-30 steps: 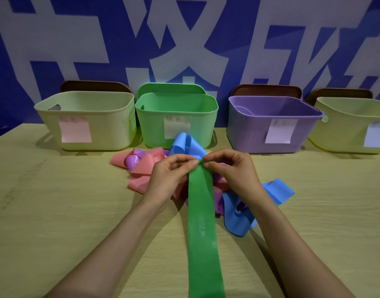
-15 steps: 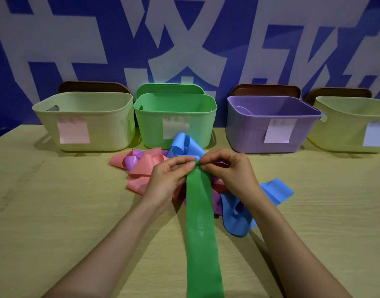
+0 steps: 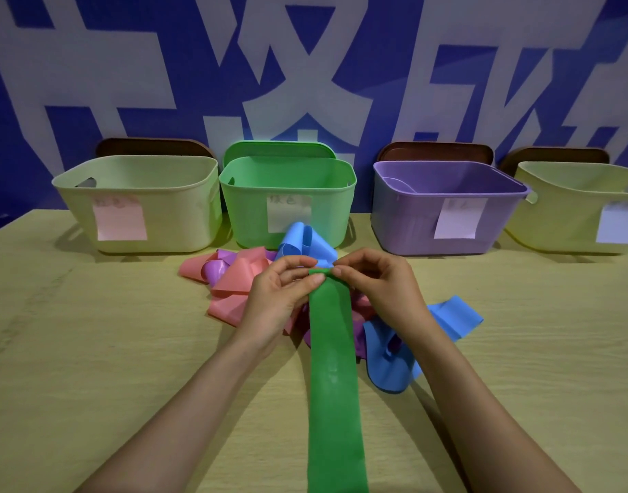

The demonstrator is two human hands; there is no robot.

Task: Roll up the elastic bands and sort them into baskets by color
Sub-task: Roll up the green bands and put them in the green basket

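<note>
Green band (image 3: 335, 368): a flat strip on the bench (image 3: 92, 350), its far end lying over a heap of loose bands (image 3: 234, 279) and folded over. Left grip (image 3: 277, 297) and right grip (image 3: 376, 282) both pinch that fold. Step judged: starting the roll. Next: tight, even turns, then into the green basket (image 3: 287, 181).

Place: probably a staged sorting station, though the view is narrow.
Backdrop: blue banner (image 3: 184, 83) with huge white characters.
Surface: pale wood-grain table (image 3: 92, 350).
Setup: four paper-labelled baskets (image 3: 248, 215) in a row.
</note>
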